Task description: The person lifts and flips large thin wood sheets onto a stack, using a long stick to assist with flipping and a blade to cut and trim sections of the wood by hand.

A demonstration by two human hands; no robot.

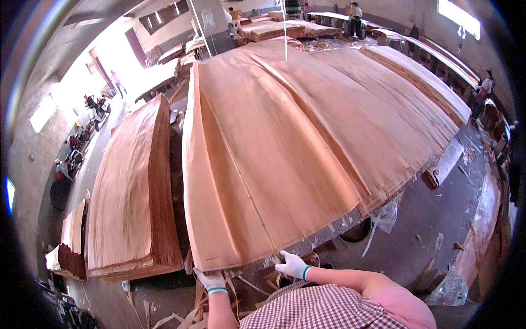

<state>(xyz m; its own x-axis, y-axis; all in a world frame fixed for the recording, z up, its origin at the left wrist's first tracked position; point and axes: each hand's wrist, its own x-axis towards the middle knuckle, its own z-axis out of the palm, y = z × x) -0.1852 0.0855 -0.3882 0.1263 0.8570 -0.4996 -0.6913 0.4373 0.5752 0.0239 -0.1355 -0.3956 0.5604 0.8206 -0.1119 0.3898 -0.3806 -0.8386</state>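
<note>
A broad sheet of wood veneer (pixel 285 181) lies rippled over a large table in front of me, with raised folds running away from me. My left hand (pixel 210 280), in a white glove with a green cuff, grips the sheet's near edge by its left corner; its fingertips are partly hidden. My right hand (pixel 295 266), gloved alike, is closed around the near end of a long, thin bamboo pole (pixel 245 189). The pole stretches across the veneer toward its far left part.
A thick veneer stack (pixel 123 186) stands left of the table, beside a smaller stack (pixel 73 236). Veneer scraps (pixel 181 319) litter the floor near me. Clear plastic (pixel 449 288) lies at the right. Motorbikes (pixel 98 109) line the left wall; other people (pixel 355 21) are farther back.
</note>
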